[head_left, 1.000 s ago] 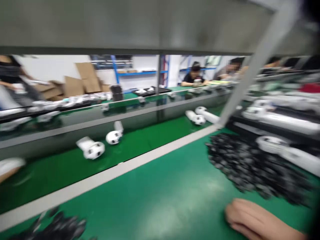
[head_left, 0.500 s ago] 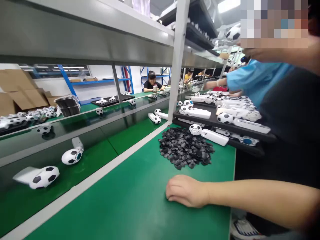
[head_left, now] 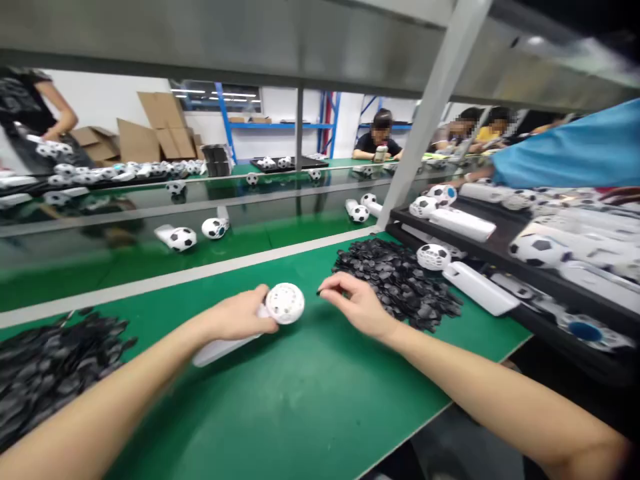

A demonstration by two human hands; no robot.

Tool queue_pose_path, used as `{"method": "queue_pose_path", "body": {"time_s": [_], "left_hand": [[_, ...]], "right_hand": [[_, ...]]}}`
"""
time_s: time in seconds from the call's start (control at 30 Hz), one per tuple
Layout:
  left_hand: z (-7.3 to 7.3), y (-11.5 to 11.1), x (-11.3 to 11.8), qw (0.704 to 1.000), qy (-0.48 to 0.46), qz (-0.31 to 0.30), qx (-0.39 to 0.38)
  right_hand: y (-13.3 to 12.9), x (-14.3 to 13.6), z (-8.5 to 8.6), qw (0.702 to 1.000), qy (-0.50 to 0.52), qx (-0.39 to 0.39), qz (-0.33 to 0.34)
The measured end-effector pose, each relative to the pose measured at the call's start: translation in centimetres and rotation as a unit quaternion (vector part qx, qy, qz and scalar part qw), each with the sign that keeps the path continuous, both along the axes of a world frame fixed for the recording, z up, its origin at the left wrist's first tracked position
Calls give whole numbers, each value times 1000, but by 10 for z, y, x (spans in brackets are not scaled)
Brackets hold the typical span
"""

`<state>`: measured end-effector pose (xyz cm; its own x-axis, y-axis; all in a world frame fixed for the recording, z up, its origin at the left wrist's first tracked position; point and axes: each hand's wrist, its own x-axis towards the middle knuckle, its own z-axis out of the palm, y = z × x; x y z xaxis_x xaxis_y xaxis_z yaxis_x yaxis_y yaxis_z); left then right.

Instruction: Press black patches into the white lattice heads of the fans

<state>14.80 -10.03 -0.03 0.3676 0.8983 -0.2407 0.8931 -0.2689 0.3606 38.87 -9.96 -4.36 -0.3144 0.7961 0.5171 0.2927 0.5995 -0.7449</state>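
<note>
1. Since the earlier picture, the bare left hand (head_left: 243, 315) has come into view with a white plastic thing with a round head and long handle (head_left: 285, 304). The bare right hand (head_left: 357, 307) now has a tiny black piece (head_left: 319, 292) at its fingertips. So both hands seem busy with small parts now.
2. Far left, a loose heap of flat black bits (head_left: 55, 373) lies on the smooth green table top (head_left: 310, 413).
3. The left hand grips the white thing near its neck, above the table's middle. Its round white face has little dark dots and turns to us; its handle pokes out down and left.
4. The right hand pinches the black piece between thumb and finger, just beside the white head, not touching it.
5. Behind the right hand is another black heap (head_left: 425, 293).
</note>
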Motion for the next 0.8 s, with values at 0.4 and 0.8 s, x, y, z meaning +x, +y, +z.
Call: {"method": "queue_pose_path", "body": {"time_s": [0.4,0.8], "left_hand": [[-27,-26,37,992,-2,17,125],[-31,-28,34,990,-61,-6,125]], "right_hand": [[-17,-11,-3,988,-99,100,62],[-16,-27,-7,988,-105,71,85]]}}
